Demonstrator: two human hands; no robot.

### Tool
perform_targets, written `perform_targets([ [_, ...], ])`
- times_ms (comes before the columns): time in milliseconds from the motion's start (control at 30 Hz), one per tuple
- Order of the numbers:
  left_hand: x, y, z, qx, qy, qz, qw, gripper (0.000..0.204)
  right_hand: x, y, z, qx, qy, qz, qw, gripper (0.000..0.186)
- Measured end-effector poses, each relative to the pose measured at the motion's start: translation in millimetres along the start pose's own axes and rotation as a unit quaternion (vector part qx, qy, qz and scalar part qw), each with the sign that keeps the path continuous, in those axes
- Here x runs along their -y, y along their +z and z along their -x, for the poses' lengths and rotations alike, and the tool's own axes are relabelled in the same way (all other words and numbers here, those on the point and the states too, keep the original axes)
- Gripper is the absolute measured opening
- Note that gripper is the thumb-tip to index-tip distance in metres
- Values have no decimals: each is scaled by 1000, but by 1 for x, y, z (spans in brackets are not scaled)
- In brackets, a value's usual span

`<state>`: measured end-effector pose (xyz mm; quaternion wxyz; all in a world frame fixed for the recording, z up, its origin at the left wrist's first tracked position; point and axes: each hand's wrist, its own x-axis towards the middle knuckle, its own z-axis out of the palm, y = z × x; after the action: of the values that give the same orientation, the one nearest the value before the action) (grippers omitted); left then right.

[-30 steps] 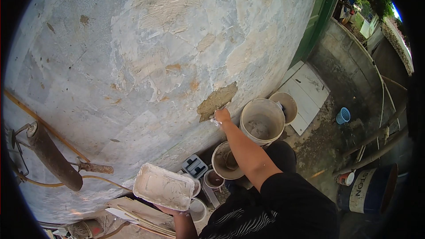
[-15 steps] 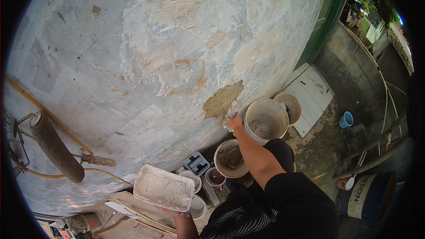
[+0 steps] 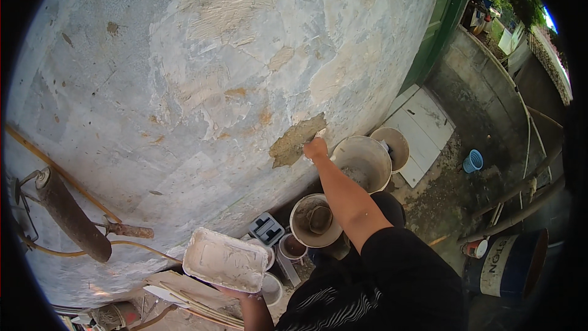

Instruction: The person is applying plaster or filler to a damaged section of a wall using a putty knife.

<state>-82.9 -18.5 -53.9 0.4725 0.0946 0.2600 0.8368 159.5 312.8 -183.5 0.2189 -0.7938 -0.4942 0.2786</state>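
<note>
1. You face a weathered, patchy wall [image 3: 135,92] in an outdoor yard, with a rough brown patch [image 3: 293,144] showing bare.
2. Your right hand [image 3: 316,148] is at that patch's right edge, fingers apparently curled; whether they close on a small tool, I cannot tell.
3. Your left hand [image 3: 237,293] grasps the tray [image 3: 225,257] from below, at its near edge; most of the fingers are hidden underneath.
4. The tray looks stiff and fairly light, though its pale, smeared contents may weigh it down and make the rim slick. A palm spread under the middle, with the thumb over the edge, should keep it level.
5. Just right of your right hand stands a large bucket [image 3: 369,154]; below it, beside your forearm, a smaller bucket [image 3: 299,208] crowds your elbow room.
6. Right of your left hand, a grey caddy [image 3: 266,228] and a small tub [image 3: 293,246] sit close to the tray.
7. Up and left of your left hand, a dark roller [image 3: 72,216] could catch a wide swing.
</note>
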Motion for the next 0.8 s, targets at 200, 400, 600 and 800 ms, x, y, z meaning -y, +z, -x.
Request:
perform_targets([
  [200,23,10,-13,131,-46,33,990,65,-148,-1,-53,-23,0,29,999,32],
  [400,10,10,-9,40,-57,46,996,66,-10,-23,38,-3,-49,-80,996,33],
  [600,27,22,-20,103,-69,25,992,66,-21,-21,20,-20,-76,-45,996,39],
  [800,6,19,-10,210,-26,-10,977,64,2,12,39,-45,-5,-150,988,41],
])
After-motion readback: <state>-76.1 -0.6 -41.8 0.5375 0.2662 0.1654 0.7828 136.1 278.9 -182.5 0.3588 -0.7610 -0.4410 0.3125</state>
